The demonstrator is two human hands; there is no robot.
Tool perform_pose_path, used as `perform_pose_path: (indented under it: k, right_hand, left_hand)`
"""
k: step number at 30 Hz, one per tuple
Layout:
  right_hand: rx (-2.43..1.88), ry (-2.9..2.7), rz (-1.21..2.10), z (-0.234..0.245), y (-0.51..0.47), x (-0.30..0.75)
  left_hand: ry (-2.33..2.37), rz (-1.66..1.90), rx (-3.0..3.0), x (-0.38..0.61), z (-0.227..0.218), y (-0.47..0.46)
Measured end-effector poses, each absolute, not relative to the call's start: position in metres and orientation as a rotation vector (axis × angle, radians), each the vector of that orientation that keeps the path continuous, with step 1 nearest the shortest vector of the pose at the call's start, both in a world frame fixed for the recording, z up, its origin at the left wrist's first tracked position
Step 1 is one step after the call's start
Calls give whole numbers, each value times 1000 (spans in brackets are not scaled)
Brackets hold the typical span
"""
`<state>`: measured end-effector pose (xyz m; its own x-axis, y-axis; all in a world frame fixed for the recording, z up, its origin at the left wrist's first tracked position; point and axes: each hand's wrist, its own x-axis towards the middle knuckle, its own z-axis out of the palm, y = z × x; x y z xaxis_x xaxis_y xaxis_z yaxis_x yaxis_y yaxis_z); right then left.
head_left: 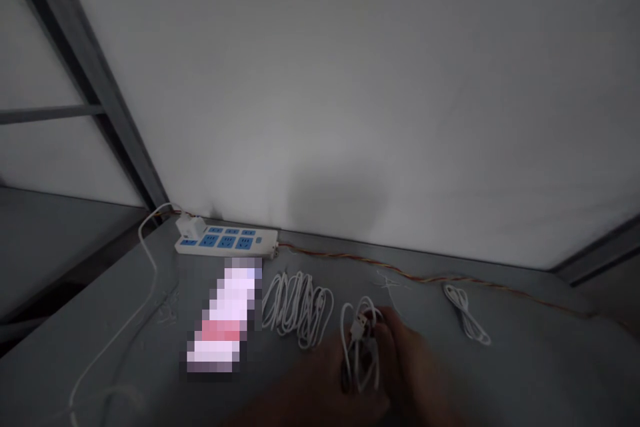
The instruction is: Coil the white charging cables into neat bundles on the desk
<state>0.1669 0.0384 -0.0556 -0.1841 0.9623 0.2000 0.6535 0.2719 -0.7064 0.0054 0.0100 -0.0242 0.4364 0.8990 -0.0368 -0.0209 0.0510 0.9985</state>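
Holding a white cable [361,353]
My left hand [325,377] and right hand [405,360] curl shut around it, keeping its loops bunched; a coiled cable [297,307] lies nearby.

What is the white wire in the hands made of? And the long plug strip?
The bundled white cable looks like smooth, bendy plastic or rubber over wire, since it curves in soft loops. The power strip looks like hard, moulded white plastic with blue plastic socket panels and a slight sheen.

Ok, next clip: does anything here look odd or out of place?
Yes: a pixelated block beside the power strip hides whatever lies there, so it cannot be identified. The coiled white cables look undamaged.
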Motion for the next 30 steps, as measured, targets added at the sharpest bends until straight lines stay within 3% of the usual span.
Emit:
perform_pose_path:
  k: [18,24,30]
  right_hand:
    - [-1097,-2036,279,-54,40,164]
    - [-810,-2192,522,-50,37,163]
    - [-790,-2021,417,-55,35,159]
  left_hand:
    - [953,583,1344,-5,-37,16]
    - [1086,410,1392,-3,-41,13]
    - [864,503,1089,-1,-57,18]
